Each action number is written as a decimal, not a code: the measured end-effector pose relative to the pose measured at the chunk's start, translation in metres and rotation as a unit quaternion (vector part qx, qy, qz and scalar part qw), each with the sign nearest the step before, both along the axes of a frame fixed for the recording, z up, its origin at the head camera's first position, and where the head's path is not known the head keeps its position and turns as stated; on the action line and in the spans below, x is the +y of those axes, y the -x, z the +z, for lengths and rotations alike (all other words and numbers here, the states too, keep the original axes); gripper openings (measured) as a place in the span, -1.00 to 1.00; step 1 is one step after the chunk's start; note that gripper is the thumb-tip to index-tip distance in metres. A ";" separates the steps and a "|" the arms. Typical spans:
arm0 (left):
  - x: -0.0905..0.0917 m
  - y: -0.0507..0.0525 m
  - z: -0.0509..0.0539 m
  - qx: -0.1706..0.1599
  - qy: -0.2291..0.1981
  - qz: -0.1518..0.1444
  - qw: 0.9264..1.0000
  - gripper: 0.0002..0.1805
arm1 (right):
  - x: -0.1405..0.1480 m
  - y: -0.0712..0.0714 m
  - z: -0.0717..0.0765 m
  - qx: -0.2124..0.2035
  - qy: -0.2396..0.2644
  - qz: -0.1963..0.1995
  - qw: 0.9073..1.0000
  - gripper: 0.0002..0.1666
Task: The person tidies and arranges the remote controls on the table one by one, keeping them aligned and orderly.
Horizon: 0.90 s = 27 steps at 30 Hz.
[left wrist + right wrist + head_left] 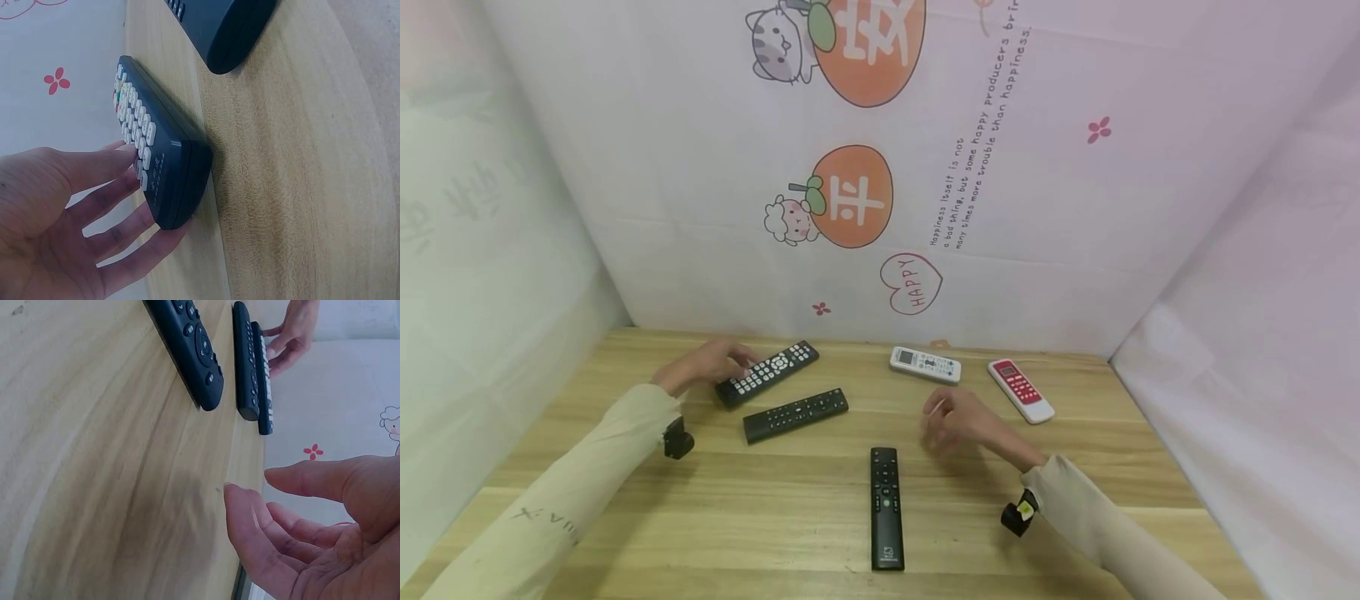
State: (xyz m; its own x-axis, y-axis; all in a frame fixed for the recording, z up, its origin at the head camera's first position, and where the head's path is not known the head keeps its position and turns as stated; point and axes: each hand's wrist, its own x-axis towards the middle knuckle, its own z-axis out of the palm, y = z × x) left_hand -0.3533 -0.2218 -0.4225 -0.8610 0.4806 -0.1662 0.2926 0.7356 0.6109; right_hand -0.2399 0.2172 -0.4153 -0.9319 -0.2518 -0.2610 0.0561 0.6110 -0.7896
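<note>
At the back left, my left hand (718,365) holds a black remote control with white buttons (769,375). The left wrist view shows the thumb on the button face, with the other fingers along the far side and near end of that remote (181,181). It lies slantwise at the back of the table. Just in front of it is a second black remote (796,415). My right hand (958,421) hovers above the wood, fingers loosely bent and holding nothing. Nearby are a white remote (943,377), a red-and-white remote (1036,410) and an upright-pointing black remote (887,521).
A light wooden table (737,517) carries all the remotes. White printed cloth (1022,292) rises along its back edge, with more cloth hanging at the left (490,250) and right (1247,333). Each wrist wears a small black camera.
</note>
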 end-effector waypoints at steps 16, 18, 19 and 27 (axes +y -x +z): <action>-0.001 -0.003 0.002 0.023 -0.007 -0.021 0.999 -0.58 | 0.021 0.011 0.003 0.016 0.021 -0.012 1.000 -0.59; -0.001 -0.003 0.002 0.020 -0.007 -0.021 1.000 -0.58 | 0.025 0.014 0.003 0.016 0.022 -0.020 0.999 -0.59; -0.001 -0.002 0.001 0.017 -0.007 -0.020 1.000 -0.58 | 0.027 0.015 0.002 0.018 0.018 -0.022 0.999 -0.59; 0.001 -0.001 0.002 0.000 -0.011 -0.009 1.000 -0.56 | 0.044 0.026 0.006 0.034 0.000 -0.042 0.999 -0.60</action>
State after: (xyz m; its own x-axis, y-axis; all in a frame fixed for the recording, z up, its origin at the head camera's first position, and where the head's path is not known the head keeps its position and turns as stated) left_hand -0.3526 -0.2212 -0.4208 -0.8522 0.4993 -0.1564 0.3053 0.7172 0.6265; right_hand -0.2659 0.2611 -0.4096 -0.9652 -0.1725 -0.1964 0.0530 0.6064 -0.7934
